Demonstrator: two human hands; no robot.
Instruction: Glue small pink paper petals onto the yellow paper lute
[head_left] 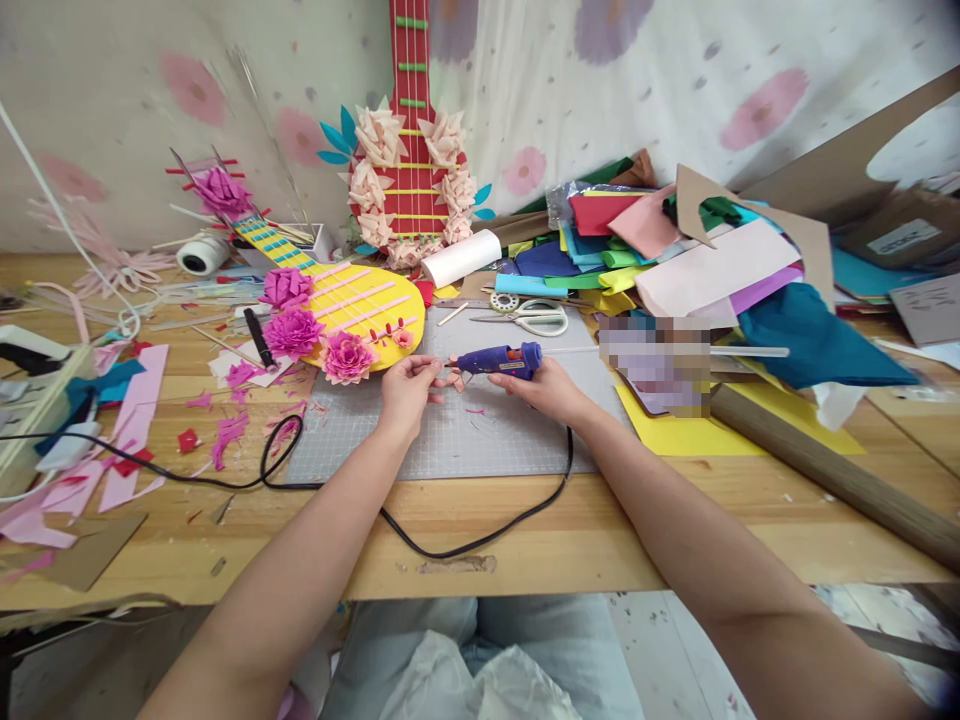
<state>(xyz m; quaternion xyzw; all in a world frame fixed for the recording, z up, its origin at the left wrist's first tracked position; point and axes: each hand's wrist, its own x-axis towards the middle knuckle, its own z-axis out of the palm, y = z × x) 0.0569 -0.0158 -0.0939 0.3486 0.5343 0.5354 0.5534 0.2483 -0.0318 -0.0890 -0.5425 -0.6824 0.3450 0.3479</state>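
Observation:
My right hand (547, 388) grips a blue hot glue gun (501, 361) over the grey cutting mat (465, 440), nozzle pointing left. A clear glue stick (742, 351) juts from its back toward the right. My left hand (409, 385) is pinched on a small pink piece at the gun's nozzle. The gun's black cord (420, 535) loops across the wooden table (570, 540). Just left of my left hand lies a yellow paper guitar (360, 305) with magenta paper flowers (292, 332).
A red paper guitar (411, 150) with cream flowers leans on the back wall. Scissors (529, 320) and a white roll (461, 258) lie behind the mat. Coloured felt sheets (675, 250) pile at right, with a brown cardboard tube (825, 475). Pink scraps (120, 440) litter the left.

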